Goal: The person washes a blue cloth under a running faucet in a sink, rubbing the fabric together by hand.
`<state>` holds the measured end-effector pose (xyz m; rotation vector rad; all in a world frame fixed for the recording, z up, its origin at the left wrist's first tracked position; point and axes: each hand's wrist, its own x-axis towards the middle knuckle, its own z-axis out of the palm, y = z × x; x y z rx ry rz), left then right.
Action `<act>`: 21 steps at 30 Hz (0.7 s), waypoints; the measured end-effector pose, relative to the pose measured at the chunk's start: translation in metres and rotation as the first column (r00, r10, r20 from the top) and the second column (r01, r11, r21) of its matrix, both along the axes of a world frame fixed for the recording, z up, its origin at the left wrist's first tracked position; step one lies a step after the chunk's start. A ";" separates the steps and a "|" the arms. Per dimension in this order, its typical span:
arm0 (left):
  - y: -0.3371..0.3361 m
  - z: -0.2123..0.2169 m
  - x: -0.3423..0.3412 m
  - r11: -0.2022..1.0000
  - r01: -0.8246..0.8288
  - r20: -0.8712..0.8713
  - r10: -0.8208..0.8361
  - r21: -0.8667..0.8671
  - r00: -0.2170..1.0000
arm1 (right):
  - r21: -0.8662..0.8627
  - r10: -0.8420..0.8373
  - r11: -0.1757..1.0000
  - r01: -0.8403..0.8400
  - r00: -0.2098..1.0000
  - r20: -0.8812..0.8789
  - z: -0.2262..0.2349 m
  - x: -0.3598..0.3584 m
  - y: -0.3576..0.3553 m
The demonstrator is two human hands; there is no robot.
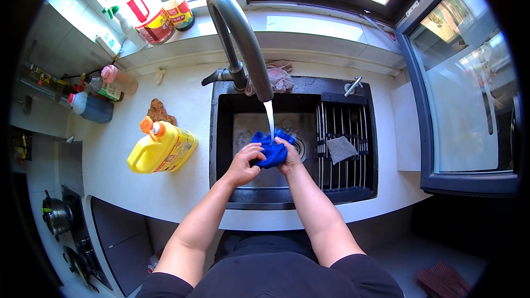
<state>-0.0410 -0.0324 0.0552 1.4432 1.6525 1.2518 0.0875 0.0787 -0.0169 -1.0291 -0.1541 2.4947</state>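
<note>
Wringing and rinsing the blue cloth (271,152): left hand (243,164) and right hand (288,157) are both clamping it under the faucet (243,38) stream, over the sink (221,132); water running, washing looks midway, squeezing-out remaining

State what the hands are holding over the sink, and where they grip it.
Both hands hold a bunched blue cloth under the running water: left hand grips its left side, right hand its right side.

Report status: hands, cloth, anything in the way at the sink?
Left hand and right hand both gripping blue cloth under running water from faucet. Cloth over black sink. Nothing blocking; drying rack sits right.
</note>
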 end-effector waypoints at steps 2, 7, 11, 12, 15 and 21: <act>-0.002 -0.005 0.011 0.973 -0.216 0.466 0.229 -0.082 0.855 | 0.071 -0.159 0.985 0.154 0.985 0.064 0.004 0.000 -0.002; 0.033 -0.004 0.024 0.627 -0.082 0.619 0.779 -0.775 0.100 | 0.270 -0.381 0.903 0.334 0.914 0.142 0.023 0.001 -0.004; 0.051 -0.046 0.019 0.744 0.164 0.750 0.661 -0.648 -0.034 | 0.351 -0.411 0.877 0.328 0.890 0.197 0.032 0.002 -0.009; 0.053 -0.058 0.018 0.754 0.158 0.763 0.646 -0.638 0.000 | 0.320 -0.393 0.891 0.322 0.900 0.189 0.031 0.004 -0.008; 0.060 -0.071 0.013 0.772 -0.075 0.770 0.635 -0.631 0.058 | 0.258 -0.378 0.908 0.330 0.911 0.163 0.029 0.012 -0.001; 0.049 -0.039 0.012 0.862 -0.309 0.814 0.491 -0.402 0.310 | -0.030 -0.159 0.987 0.160 0.987 0.019 0.037 0.013 -0.001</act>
